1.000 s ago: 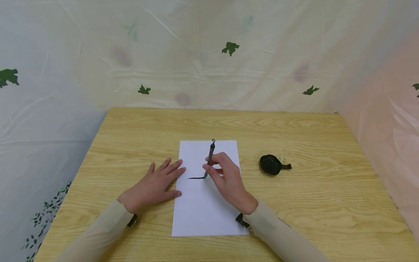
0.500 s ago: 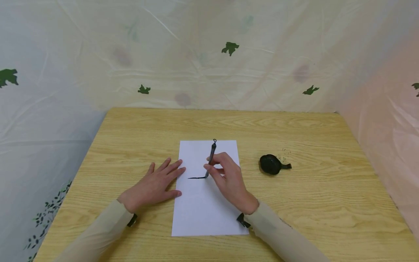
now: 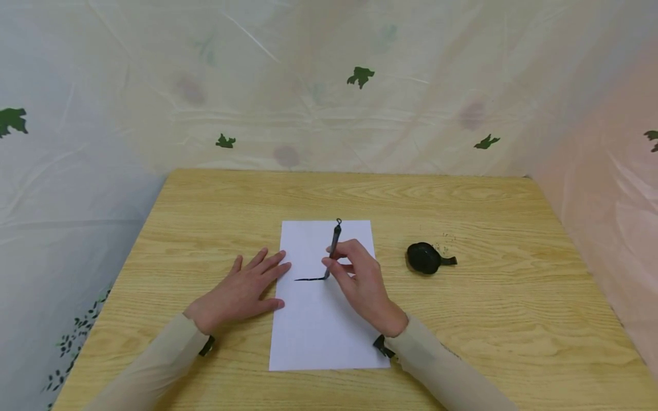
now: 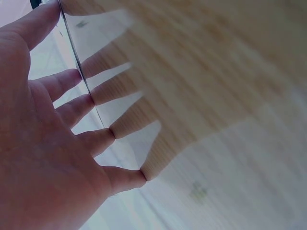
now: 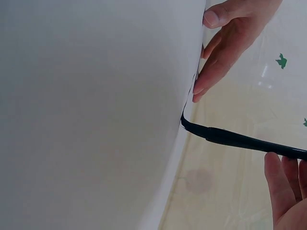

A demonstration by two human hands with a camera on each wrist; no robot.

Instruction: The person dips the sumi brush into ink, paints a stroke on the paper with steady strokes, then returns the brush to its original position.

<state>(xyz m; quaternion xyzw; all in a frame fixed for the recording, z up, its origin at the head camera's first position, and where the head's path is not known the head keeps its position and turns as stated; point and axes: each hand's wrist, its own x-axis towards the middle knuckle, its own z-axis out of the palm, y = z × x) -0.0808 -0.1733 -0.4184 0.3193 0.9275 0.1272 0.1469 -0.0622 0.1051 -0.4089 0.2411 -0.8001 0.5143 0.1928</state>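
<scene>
A dark brush (image 3: 334, 242) is pinched by the right hand (image 3: 362, 282), its tip bent against the paper (image 3: 324, 331) below, at a black line's (image 3: 310, 279) end. The paper's edge is touched by the left hand (image 3: 239, 295), fingers spread. Right of the right hand, a black dish (image 3: 424, 258) is seen.

Between the left hand (image 3: 239, 294), which is resting its fingertips on the left edge of the white paper (image 3: 303, 342), and the right hand (image 3: 364, 285), a gap is lying over the sheet's lower half. A slightly tilted ink brush (image 3: 335, 238), pinched by the right hand, is blocking the middle. Farther right, a black handled dish (image 3: 424, 258) is obstructing otherwise wide wooden tabletop (image 3: 524, 325). Behind, a hanging curtain (image 3: 329, 125) is closing off the far side.
</scene>
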